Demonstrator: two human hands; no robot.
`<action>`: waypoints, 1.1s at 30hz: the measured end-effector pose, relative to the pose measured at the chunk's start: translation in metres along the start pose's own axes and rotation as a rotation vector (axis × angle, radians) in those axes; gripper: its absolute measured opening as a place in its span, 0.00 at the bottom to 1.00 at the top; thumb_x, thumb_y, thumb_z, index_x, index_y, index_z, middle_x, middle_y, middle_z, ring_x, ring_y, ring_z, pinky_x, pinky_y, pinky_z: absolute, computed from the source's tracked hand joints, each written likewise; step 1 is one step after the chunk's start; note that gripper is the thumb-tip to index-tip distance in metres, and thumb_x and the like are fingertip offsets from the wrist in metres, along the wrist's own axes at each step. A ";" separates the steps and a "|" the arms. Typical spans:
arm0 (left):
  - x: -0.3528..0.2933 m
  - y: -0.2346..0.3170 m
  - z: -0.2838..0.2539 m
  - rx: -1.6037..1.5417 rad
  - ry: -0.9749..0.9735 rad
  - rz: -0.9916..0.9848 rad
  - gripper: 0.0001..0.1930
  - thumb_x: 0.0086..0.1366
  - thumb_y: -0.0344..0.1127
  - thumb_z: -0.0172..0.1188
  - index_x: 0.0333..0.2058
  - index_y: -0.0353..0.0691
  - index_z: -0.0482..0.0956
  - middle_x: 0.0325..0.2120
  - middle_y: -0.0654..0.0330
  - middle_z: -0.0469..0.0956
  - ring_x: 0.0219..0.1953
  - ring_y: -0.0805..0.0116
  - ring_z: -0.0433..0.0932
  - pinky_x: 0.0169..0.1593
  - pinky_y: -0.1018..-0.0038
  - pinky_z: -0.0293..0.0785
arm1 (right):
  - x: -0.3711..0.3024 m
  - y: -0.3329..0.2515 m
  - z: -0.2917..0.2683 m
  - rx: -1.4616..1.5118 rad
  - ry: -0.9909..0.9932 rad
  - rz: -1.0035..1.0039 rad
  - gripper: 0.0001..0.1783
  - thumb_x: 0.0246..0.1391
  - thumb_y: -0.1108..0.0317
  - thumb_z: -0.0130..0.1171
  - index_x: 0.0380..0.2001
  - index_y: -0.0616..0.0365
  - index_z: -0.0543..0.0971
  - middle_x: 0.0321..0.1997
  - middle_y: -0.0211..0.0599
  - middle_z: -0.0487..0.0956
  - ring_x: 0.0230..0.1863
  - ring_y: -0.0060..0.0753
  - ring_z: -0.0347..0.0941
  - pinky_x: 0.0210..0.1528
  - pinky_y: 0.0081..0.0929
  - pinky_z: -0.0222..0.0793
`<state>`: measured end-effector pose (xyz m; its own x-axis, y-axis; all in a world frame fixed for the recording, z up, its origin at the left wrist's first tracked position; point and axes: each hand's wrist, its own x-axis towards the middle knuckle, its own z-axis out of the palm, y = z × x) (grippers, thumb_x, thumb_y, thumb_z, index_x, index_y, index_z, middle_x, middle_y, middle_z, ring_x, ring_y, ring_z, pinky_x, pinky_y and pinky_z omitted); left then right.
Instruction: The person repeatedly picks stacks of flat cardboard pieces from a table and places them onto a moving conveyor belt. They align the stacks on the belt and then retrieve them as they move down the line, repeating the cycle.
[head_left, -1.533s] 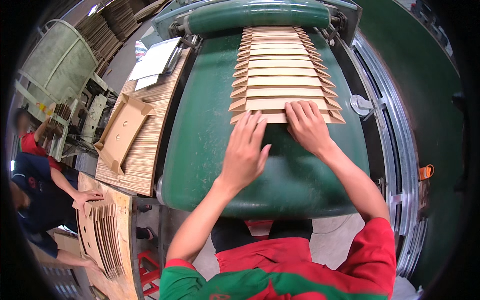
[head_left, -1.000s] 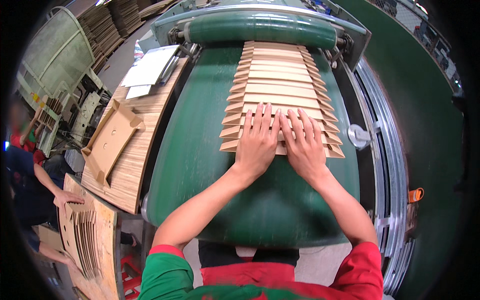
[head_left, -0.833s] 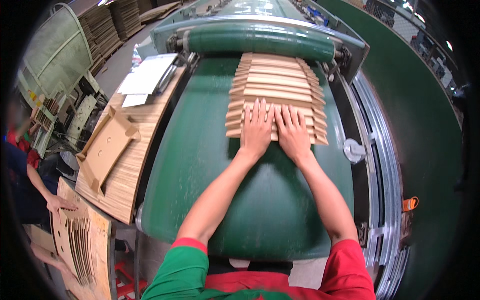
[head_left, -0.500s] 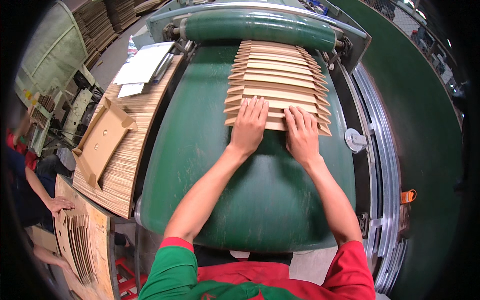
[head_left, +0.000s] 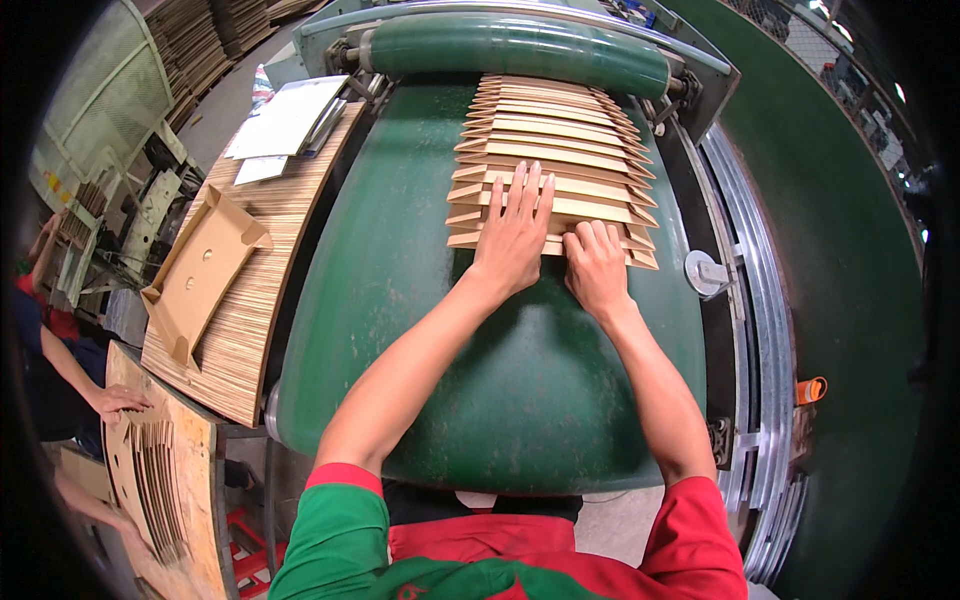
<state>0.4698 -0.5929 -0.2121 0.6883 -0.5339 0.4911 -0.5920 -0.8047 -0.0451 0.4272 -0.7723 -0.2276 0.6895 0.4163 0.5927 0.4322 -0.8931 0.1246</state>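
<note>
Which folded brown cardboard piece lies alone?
The open brown cardboard tray just left of the green conveyor belt; the other folded pieces sit in rows.

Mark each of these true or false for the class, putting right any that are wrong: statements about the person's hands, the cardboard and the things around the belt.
1. The row of folded cardboard lies on the green belt. True.
2. The person's left hand is clenched in a fist. False: the left hand has its fingers stretched out over the cardboard.
3. The right hand is at the near end of the row, fingers bent. True.
4. The white sheets are right of the belt. False: the white sheets lie to its left.
5. An open cardboard tray lies left of the belt. True.
</note>
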 end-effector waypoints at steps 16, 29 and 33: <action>-0.012 0.017 0.009 0.003 -0.034 0.070 0.18 0.53 0.32 0.67 0.42 0.30 0.82 0.41 0.49 0.79 0.50 0.52 0.79 0.61 0.59 0.73 | 0.011 -0.011 -0.064 0.285 -0.218 0.099 0.10 0.58 0.65 0.65 0.38 0.60 0.81 0.44 0.44 0.79 0.51 0.47 0.75 0.54 0.43 0.69; -0.024 0.021 0.014 0.042 -0.134 0.085 0.27 0.47 0.30 0.69 0.49 0.28 0.79 0.41 0.51 0.78 0.51 0.56 0.78 0.59 0.63 0.73 | 0.065 0.027 -0.004 0.187 -0.304 0.301 0.23 0.70 0.54 0.54 0.56 0.63 0.75 0.34 0.58 0.85 0.40 0.65 0.81 0.47 0.60 0.75; -0.034 0.025 0.012 0.043 -0.055 0.100 0.23 0.49 0.31 0.69 0.45 0.27 0.81 0.41 0.48 0.79 0.50 0.54 0.78 0.58 0.62 0.73 | 0.091 0.020 -0.011 0.181 -0.319 0.310 0.26 0.68 0.52 0.57 0.50 0.69 0.74 0.34 0.60 0.85 0.40 0.70 0.81 0.46 0.60 0.76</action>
<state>0.4366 -0.5984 -0.2403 0.6492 -0.6245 0.4343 -0.6413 -0.7564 -0.1290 0.4923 -0.7547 -0.1626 0.9334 0.1919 0.3031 0.2528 -0.9513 -0.1763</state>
